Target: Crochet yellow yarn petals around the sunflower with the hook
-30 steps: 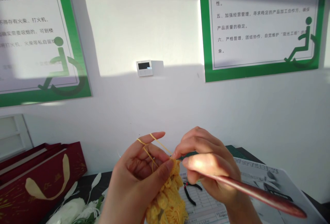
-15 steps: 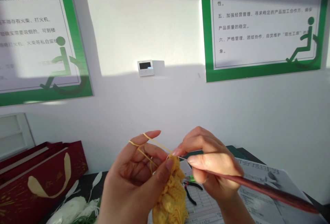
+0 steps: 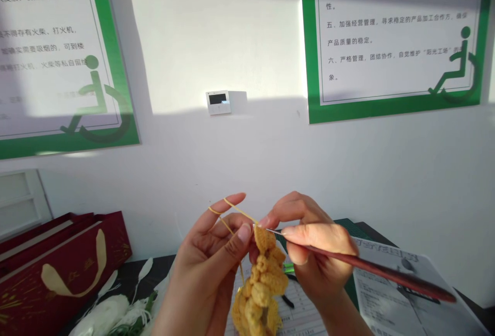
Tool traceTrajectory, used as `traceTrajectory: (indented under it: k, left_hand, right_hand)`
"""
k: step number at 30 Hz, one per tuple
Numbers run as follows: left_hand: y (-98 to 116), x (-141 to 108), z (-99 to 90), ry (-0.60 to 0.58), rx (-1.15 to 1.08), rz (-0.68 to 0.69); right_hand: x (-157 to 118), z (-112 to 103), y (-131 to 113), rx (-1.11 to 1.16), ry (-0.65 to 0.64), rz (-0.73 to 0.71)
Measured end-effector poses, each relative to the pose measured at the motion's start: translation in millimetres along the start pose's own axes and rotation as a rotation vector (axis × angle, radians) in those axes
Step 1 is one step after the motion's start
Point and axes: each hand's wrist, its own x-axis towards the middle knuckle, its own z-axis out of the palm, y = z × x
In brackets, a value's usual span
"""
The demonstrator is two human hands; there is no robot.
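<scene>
A yellow crochet piece (image 3: 260,289), bumpy and ruffled, hangs down between my hands. My left hand (image 3: 216,253) pinches its upper edge between thumb and fingers, with yellow yarn (image 3: 236,207) looped around the raised index finger and running to the stitch. In my right hand (image 3: 315,243) is a crochet hook (image 3: 386,272) with a reddish-brown handle, gripped like a pen. Its thin metal shaft points left into the top of the piece. The right fingertips touch the work at that spot, and the hook's very tip is hard to make out.
Printed sheets (image 3: 406,284) lie on the dark table at right, beside a green mat (image 3: 350,227). Pliers (image 3: 288,269) are partly hidden behind the crochet piece. At left are a dark red gift bag (image 3: 77,269) and white yarn pieces (image 3: 102,318). Green-framed posters (image 3: 394,42) hang on the wall.
The left hand has shifted slightly right, and the crochet piece has turned, showing more of its ruffles and covering more of the pliers. The hook's handle end has moved left and up.
</scene>
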Motion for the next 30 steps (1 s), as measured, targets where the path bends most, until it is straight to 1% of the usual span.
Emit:
traceTrajectory:
  k: [3, 5, 7, 13, 17, 20, 22, 26, 28, 30]
  left_hand:
    - [-2.7, 6.6, -3.7, -0.047, -0.052, -0.084]
    - [-5.2, 9.5, -4.6, -0.074, -0.064, -0.082]
    - [-7.4, 10.7, -4.8, -0.077, -0.064, -0.047]
    - [-8.0, 8.1, 1.5, -0.025, 0.011, 0.097]
    - [-8.3, 6.1, 10.6, 0.047, -0.012, 0.125]
    - [-9.2, 5.7, 13.9, 0.088, -0.028, 0.152]
    - [-9.2, 6.1, 13.7, 0.102, -0.026, 0.171]
    - [-7.5, 7.7, 11.1, 0.112, -0.021, 0.157]
    - [-6.6, 8.5, 10.6, 0.116, -0.020, 0.129]
    - [-6.0, 8.8, 11.4, 0.123, -0.023, 0.114]
  right_hand:
    - [-3.3, 4.6, 0.3, 0.044, 0.053, 0.008]
    - [-5.7, 7.7, 1.5, 0.052, 0.098, 0.008]
    - [-7.8, 10.3, 3.6, 0.044, 0.131, -0.005]
    - [-10.8, 15.0, 9.0, 0.027, 0.150, -0.029]
    - [-7.3, 18.1, 7.0, 0.009, 0.178, -0.063]
    - [-2.7, 19.4, 3.8, 0.053, 0.220, -0.036]
    - [-0.5, 19.0, 3.0, 0.097, 0.207, 0.028]
    - [1.1, 16.1, 9.2, 0.203, 0.110, 0.113]
    - [0.9, 15.0, 14.5, 0.244, 0.088, 0.093]
    - [0.5, 14.6, 17.7, 0.218, 0.062, 0.006]
